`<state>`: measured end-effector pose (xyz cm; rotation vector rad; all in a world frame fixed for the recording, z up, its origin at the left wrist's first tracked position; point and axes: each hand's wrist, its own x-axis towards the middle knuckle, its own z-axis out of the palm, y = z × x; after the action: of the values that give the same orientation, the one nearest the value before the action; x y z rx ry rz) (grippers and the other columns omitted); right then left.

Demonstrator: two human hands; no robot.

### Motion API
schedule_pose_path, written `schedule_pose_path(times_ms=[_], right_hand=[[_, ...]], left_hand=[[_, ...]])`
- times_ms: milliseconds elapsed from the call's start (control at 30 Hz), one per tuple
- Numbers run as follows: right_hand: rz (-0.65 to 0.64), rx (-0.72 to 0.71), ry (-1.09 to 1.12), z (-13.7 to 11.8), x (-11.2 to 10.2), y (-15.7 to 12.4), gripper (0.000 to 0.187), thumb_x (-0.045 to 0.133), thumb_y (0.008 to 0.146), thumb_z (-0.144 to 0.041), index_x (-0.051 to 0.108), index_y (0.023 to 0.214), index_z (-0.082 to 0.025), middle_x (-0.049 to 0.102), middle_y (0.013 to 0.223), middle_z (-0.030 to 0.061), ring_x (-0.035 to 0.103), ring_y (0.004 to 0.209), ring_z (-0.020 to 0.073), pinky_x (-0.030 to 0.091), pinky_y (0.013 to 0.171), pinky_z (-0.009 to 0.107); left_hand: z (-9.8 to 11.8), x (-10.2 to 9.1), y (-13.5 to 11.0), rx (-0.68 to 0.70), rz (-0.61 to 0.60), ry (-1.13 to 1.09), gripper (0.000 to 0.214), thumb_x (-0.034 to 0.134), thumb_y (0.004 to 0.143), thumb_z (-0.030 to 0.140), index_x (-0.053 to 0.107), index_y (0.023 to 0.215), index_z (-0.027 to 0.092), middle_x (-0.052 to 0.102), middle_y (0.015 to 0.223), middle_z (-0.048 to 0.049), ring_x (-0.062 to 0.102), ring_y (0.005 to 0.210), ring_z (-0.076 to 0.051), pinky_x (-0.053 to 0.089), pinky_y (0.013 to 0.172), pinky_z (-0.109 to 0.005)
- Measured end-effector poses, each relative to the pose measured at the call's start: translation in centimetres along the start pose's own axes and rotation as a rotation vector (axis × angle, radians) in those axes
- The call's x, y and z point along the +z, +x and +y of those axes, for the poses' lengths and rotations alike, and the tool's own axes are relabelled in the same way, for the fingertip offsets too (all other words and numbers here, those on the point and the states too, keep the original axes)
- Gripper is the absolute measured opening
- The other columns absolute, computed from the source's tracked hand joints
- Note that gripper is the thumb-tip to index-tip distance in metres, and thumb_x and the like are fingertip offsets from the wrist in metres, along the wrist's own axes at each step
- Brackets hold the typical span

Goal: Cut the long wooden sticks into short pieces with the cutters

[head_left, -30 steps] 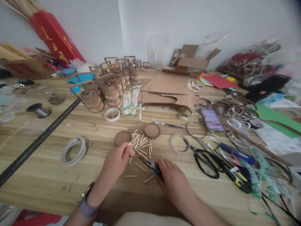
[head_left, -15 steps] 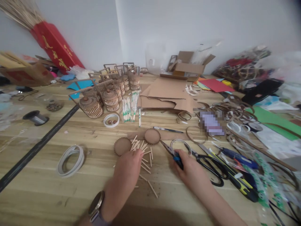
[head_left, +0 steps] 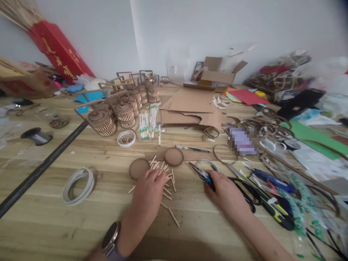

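Note:
My left hand (head_left: pixel 148 190) reaches over a loose pile of short wooden sticks (head_left: pixel 172 178). Its fingers are slightly apart and bent down onto the sticks, their tips partly hidden. Pliers (head_left: pixel 199 171) with blue-and-black handles are gripped in my right hand (head_left: pixel 227 194), the jaws pointing up and left over the table. Two shallow round cardboard trays with notched brown rims lie by the pile: the left tray (head_left: pixel 139 169) just beyond my left hand, the right tray (head_left: pixel 174 156) farther back. A white tape roll (head_left: pixel 207 167) lies partly behind the pliers.
Scissors (head_left: pixel 246 190), a yellow-black utility knife (head_left: pixel 277 210) and a blue glue gun (head_left: pixel 277 181) lie on the right. Small lidded baskets (head_left: pixel 125 115) with handles stand at the back left. Cardboard sheets (head_left: pixel 190 101) lie behind a pen (head_left: pixel 192 148). White rings (head_left: pixel 78 185) rest at left.
My left hand's fingers have spread and settled over the sticks. The pliers, in my right hand, have shifted slightly away from the right tray. The whole view has moved a little.

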<state>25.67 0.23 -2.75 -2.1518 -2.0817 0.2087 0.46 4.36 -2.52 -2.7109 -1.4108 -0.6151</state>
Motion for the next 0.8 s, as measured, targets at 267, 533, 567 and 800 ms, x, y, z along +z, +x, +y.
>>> schedule_pose_path(times_ms=[267, 533, 567, 800], right_hand=[[0.353, 0.278, 0.623, 0.8, -0.8, -0.9, 0.036, 0.050, 0.083, -0.051, 0.058, 0.100, -0.019, 0.070, 0.090, 0.0083, 0.067, 0.081, 0.0245, 0.052, 0.076, 0.035], [0.170, -0.028, 0.380, -0.3, -0.3, -4.0, 0.020, 0.049, 0.087, -0.032, 0.061, 0.099, -0.022, 0.068, 0.091, 0.0094, 0.067, 0.081, 0.0251, 0.054, 0.071, 0.036], [0.154, -0.067, 0.335, -0.7, 0.3, -4.4, 0.018, 0.048, 0.088, -0.029, 0.061, 0.100, -0.022, 0.067, 0.094, 0.0099, 0.067, 0.084, 0.0255, 0.054, 0.072, 0.037], [0.234, -0.146, -0.014, -2.3, 3.8, -5.2, 0.040, 0.069, 0.082, -0.026, 0.058, 0.120, -0.020, 0.067, 0.095, 0.0092, 0.064, 0.087, 0.0304, 0.053, 0.075, 0.044]], left_hand=[[-0.2, -2.1, -1.8, -0.035, 0.000, -0.144, 0.022, 0.047, 0.095, 0.013, 0.067, 0.088, 0.017, 0.072, 0.078, -0.0039, 0.063, 0.073, -0.021, 0.051, 0.066, -0.033], [2.7, -0.7, -3.8, 0.573, -0.131, -0.267, 0.012, 0.065, 0.089, 0.028, 0.063, 0.081, 0.020, 0.068, 0.089, 0.0009, 0.058, 0.087, -0.016, 0.044, 0.076, -0.028], [2.9, -0.4, -4.0, 0.588, -0.142, -0.234, 0.013, 0.068, 0.087, 0.028, 0.062, 0.081, 0.019, 0.067, 0.086, 0.0010, 0.057, 0.083, -0.016, 0.043, 0.074, -0.028], [1.2, 0.7, -4.5, 0.522, -0.058, -0.158, 0.013, 0.065, 0.089, 0.021, 0.059, 0.077, 0.017, 0.063, 0.077, 0.0020, 0.054, 0.076, -0.017, 0.041, 0.068, -0.030]])
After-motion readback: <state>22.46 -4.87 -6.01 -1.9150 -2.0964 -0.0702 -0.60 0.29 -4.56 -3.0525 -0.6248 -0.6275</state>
